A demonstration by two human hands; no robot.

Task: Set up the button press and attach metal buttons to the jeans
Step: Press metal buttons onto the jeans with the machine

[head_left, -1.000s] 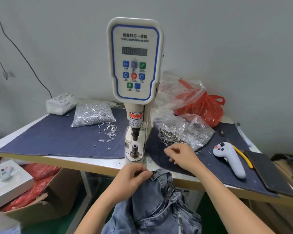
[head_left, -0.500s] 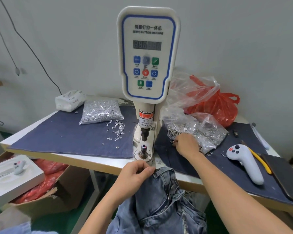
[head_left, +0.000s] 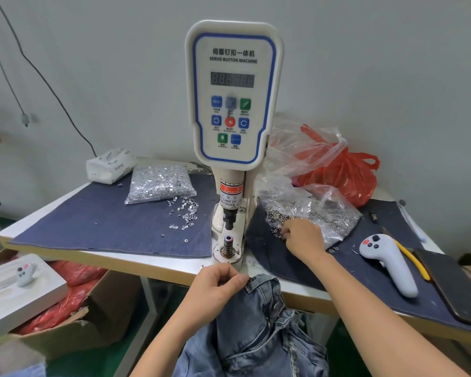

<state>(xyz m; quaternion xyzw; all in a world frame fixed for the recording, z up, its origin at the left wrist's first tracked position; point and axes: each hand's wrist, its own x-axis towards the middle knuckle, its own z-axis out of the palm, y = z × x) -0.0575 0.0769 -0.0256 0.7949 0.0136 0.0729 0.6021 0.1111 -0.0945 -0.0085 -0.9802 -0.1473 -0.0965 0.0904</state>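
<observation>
Tack bag (head_left: 159, 183): clear bag of silver tacks at 10 o'clock from the press base, with loose tacks (head_left: 184, 213) spilled beside it on the blue cloth (head_left: 93, 221).
Left hand (head_left: 215, 284): at 6 o'clock from the lower die, fingers and thumb curled, pinching the waistband edge of the jeans (head_left: 256, 330). The grip matches the earlier frames.
Jeans position: hanging off the table's front edge, below the press, not yet under the punch.
Button press (head_left: 233, 104): upright at table centre; lower die (head_left: 228, 244) bare, punch raised above it.
Right hand (head_left: 301, 236): at 3 o'clock from the die, on the mouth of the button bag (head_left: 313, 210). One second ago it hovered nearer the jeans; it has since reached out to the loose buttons. Fingers are curled downward among the buttons; whether one is pinched cannot be told.
Task meaning: judged as the button pick-up step; loading the die follows.
Handheld controller (head_left: 389, 263): lying at 3 o'clock, well right of the bag, untouched.
</observation>
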